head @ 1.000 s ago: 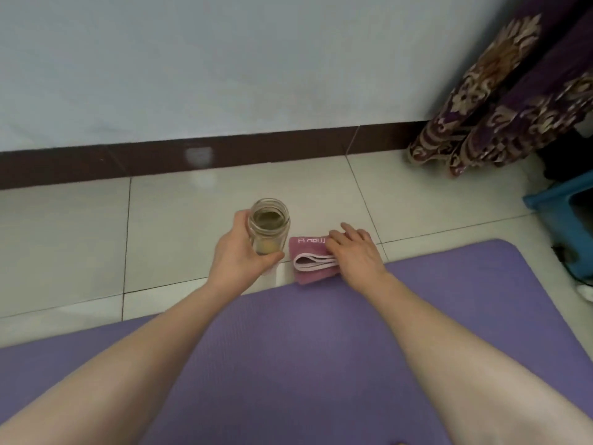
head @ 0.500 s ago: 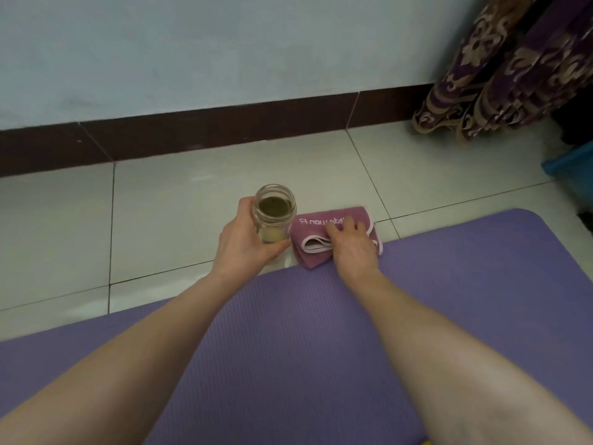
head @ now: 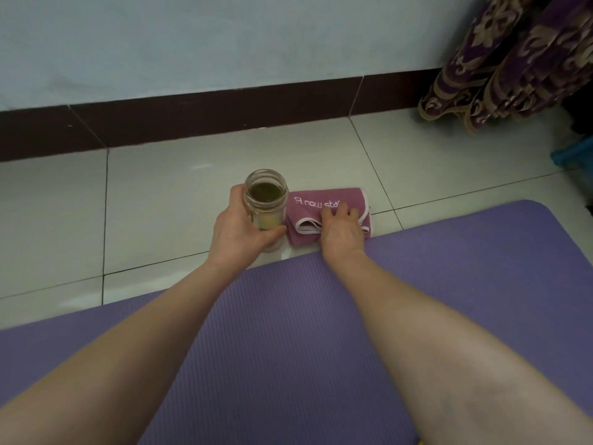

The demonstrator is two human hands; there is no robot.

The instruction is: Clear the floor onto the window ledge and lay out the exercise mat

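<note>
A purple exercise mat (head: 288, 332) lies unrolled on the pale tile floor, filling the lower part of the head view. Just beyond its far edge stands an open glass jar (head: 265, 200) with greenish contents, upright on the tiles, and my left hand (head: 239, 231) is wrapped around its side. Right beside the jar lies a folded pink towel (head: 324, 203) with white lettering and a white trim. My right hand (head: 341, 231) rests flat on the towel's near edge, fingers spread over it.
A dark skirting board (head: 224, 114) runs along the pale wall behind the tiles. A purple patterned curtain (head: 513, 59) hangs down to the floor at the upper right, with a blue object (head: 574, 152) partly visible at the right edge.
The view has shifted so jar and towel sit higher in the frame. My right hand has slid further onto the towel. The left hand keeps its hold on the jar.
</note>
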